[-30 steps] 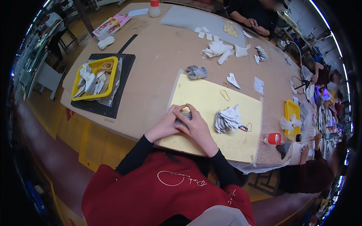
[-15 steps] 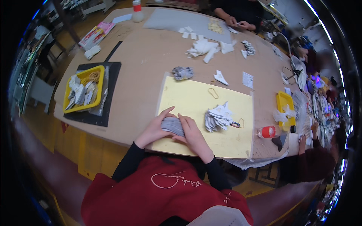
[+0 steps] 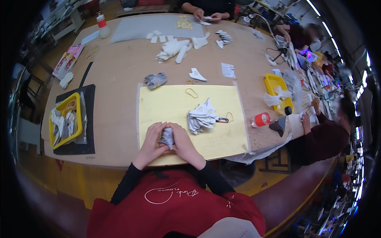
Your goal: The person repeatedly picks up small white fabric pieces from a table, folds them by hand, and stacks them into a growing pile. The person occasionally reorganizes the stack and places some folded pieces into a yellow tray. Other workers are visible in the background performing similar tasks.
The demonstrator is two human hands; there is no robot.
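In my head view, my left hand (image 3: pixel 150 145) and right hand (image 3: pixel 185 146) are clamped from either side on a gray layered stack (image 3: pixel 167 137), over the near left part of the yellow sheet (image 3: pixel 227 139) on the desk (image 3: pixel 113 75). Half a second ago the stack lay broad between my palms; now it shows narrower and turned, which I take to mean its layers are being squared together, while the white stack (image 3: pixel 201 117) sits untouched to the right.
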